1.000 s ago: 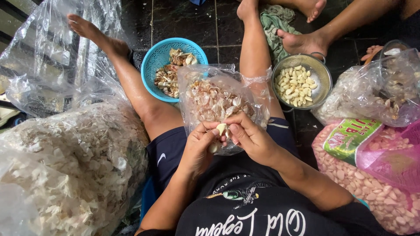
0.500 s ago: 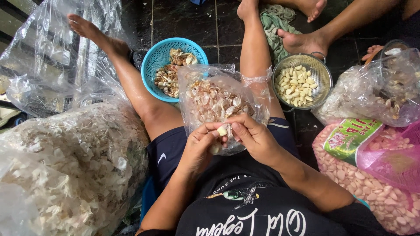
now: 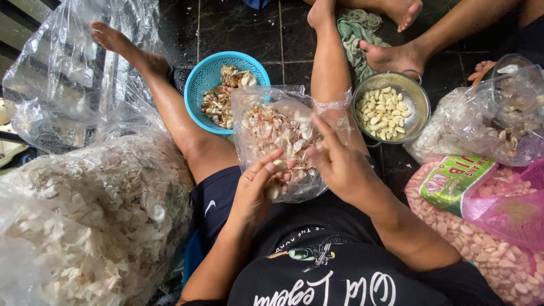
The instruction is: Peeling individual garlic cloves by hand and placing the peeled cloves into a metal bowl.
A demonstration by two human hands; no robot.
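A clear bag of husks [image 3: 283, 141] is sitting right ahead of the hands, blocking the way forward. The blue basket [image 3: 198, 85] and metal strainer [image 3: 419, 102] are flanking it beyond the legs. Big sacks [image 3: 85, 215] are crowding both sides; only dark floor tiles [image 3: 232, 28] far ahead are lying open.

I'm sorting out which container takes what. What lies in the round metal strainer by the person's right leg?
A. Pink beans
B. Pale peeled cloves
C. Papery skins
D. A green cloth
B: the metal strainer holds a heap of smooth pale peeled cloves, with no skins among them; the papery skins sit instead in the clear bag on the lap.
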